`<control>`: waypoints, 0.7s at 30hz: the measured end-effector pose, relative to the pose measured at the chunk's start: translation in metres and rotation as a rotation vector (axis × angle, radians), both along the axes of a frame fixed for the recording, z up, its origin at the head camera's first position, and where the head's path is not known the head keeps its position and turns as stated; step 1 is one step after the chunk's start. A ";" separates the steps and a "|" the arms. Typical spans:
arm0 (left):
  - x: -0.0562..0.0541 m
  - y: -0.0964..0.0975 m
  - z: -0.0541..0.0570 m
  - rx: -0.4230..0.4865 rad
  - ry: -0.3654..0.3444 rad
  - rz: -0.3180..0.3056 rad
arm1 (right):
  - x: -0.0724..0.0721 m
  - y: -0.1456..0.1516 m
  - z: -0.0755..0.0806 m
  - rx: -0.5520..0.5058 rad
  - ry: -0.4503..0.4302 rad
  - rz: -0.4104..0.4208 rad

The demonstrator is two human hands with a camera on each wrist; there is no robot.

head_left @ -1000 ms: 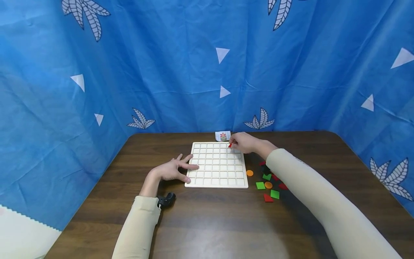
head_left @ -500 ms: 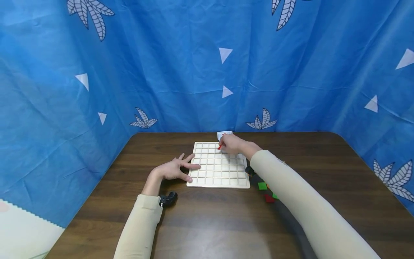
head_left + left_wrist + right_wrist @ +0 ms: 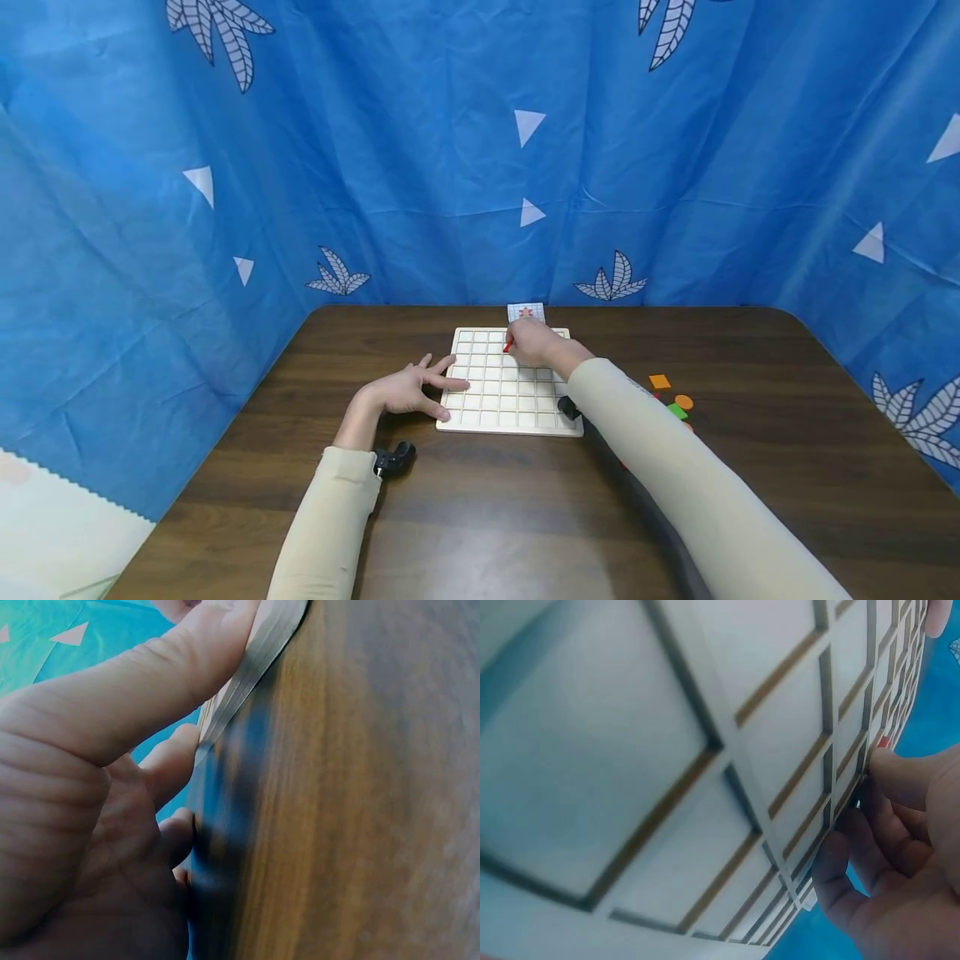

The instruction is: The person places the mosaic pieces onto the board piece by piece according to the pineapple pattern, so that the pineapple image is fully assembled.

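A white square grid board (image 3: 495, 392) with raised lines lies on the brown wooden table. My left hand (image 3: 408, 390) rests at its left edge, fingers spread, with thumb and fingertips on the rim; the thumb (image 3: 150, 690) shows large in the left wrist view. My right hand (image 3: 534, 342) is over the far part of the board, pinching a small red piece (image 3: 508, 347) between thumb and fingertips. In the right wrist view, a bit of that red piece (image 3: 883, 741) shows beyond the thumb, close to the grid cells. Most of it is hidden by the fingers.
Behind the board lies a small printed card (image 3: 525, 311) with a red figure. Loose flat pieces lie to the right, among them an orange square (image 3: 659, 382), an orange disc (image 3: 683, 402) and a green square (image 3: 677, 412); the right sleeve (image 3: 675, 475) covers others. A blue curtain (image 3: 450, 167) hangs behind.
My right hand has moved left across the far part of the board with the red piece, then lowered slightly toward the cells. The left hand has stayed on the board's edge.
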State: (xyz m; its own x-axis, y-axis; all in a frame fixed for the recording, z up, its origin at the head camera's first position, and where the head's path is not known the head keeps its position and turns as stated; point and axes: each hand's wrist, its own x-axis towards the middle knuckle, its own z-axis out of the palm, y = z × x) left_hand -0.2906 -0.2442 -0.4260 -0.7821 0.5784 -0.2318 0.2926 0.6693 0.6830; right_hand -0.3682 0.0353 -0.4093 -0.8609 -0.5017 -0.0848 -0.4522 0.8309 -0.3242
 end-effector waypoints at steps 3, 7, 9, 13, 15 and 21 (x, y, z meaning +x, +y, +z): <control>-0.002 0.001 0.001 -0.010 -0.007 0.010 | 0.000 0.000 0.000 -0.003 0.016 -0.001; -0.001 0.002 0.001 -0.020 -0.021 0.020 | 0.002 0.000 0.003 -0.024 -0.001 -0.019; -0.001 0.002 0.001 -0.023 -0.023 0.023 | 0.003 0.000 0.005 -0.029 -0.010 -0.020; -0.001 0.002 0.000 -0.021 -0.013 0.024 | 0.005 0.001 0.009 -0.021 -0.018 -0.003; -0.001 0.002 0.000 -0.022 -0.012 0.025 | 0.006 0.003 0.011 -0.012 -0.024 0.012; -0.001 0.002 0.000 -0.024 -0.016 0.030 | 0.010 0.016 0.020 -0.014 -0.038 0.041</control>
State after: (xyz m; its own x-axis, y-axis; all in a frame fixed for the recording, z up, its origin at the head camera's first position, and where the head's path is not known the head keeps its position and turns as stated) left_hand -0.2914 -0.2423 -0.4260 -0.7949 0.5491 -0.2582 0.2613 0.6938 0.6711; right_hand -0.3582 0.0508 -0.3888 -0.8357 -0.5381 -0.1101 -0.4730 0.8070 -0.3535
